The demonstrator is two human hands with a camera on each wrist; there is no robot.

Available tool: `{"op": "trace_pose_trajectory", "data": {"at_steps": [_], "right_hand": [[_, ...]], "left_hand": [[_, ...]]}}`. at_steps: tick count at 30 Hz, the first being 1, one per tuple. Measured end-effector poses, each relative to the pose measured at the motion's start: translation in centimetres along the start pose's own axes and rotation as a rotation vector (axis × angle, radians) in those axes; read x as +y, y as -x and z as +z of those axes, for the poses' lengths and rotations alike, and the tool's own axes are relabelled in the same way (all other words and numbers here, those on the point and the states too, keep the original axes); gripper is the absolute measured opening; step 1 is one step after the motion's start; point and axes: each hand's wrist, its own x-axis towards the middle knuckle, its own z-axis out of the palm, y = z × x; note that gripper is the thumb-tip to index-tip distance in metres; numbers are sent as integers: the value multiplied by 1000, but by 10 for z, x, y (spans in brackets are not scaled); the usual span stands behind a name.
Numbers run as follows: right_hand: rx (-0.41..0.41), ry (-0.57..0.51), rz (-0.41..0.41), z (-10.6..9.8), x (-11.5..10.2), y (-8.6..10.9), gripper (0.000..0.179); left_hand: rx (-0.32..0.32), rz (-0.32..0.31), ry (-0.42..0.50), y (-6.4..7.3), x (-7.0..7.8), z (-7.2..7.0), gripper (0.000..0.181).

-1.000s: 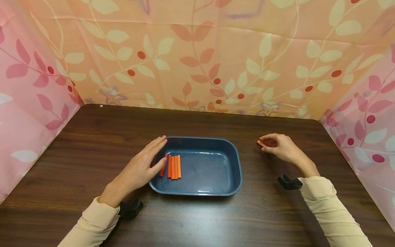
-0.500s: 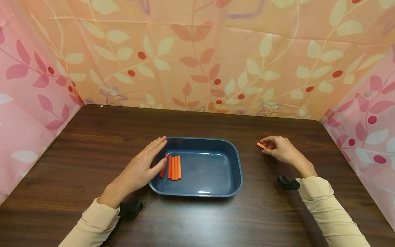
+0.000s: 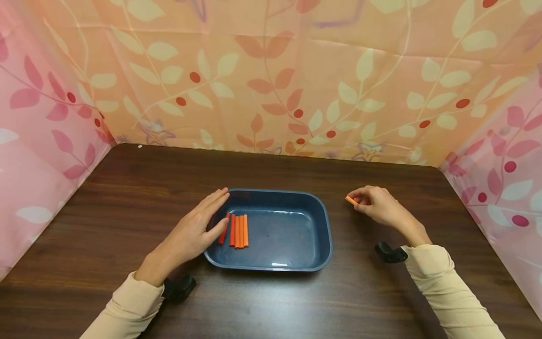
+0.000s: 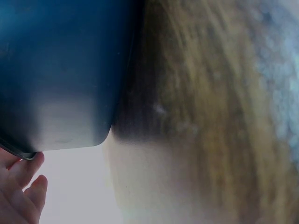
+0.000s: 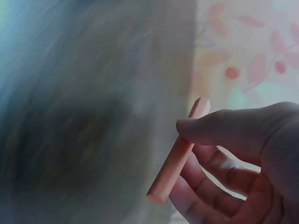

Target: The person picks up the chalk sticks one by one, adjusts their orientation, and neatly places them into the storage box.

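A deep blue plastic tray (image 3: 279,270) stands on the dark wooden table. Several short red and orange crayon-like sticks (image 3: 239,231) lie side by side in its left part. My left hand (image 3: 192,226) rests at the tray's left rim with nearly straight fingers, its thumb reaching over the inside and overlapping the leftmost red stick (image 3: 223,230). In the left wrist view, fingertips (image 4: 36,161) touch the rim. Right of the tray, my right hand (image 3: 378,203) pinches an orange crayon-like stick (image 5: 175,163) between thumb and fingers, above the table.
The table (image 3: 271,306) is dark wood-grain and reaches back to an orange floral curtain (image 3: 271,94). Pink floral curtains (image 3: 38,117) hang at both sides. A small white spot (image 3: 140,146) marks the far left of the tabletop.
My right hand has shifted slightly left toward the tray, holding the orange stick throughout. The left hand, the tray and the sticks inside have stayed in place.
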Motion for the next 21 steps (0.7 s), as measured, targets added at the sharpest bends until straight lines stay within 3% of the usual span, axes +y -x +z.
{"op": "trace_pose_trajectory", "data": {"at_steps": [6, 12, 21], "right_hand": [[62, -85, -65, -7, -29, 0, 29], [38, -252, -54, -12, -62, 2, 32], [22, -397, -93, -12, -100, -3, 38]], "left_hand": [[5, 4, -2, -1, 0, 1, 63], [5, 8, -7, -1, 0, 1, 63], [0, 5, -11, 0, 0, 1, 62]]}}
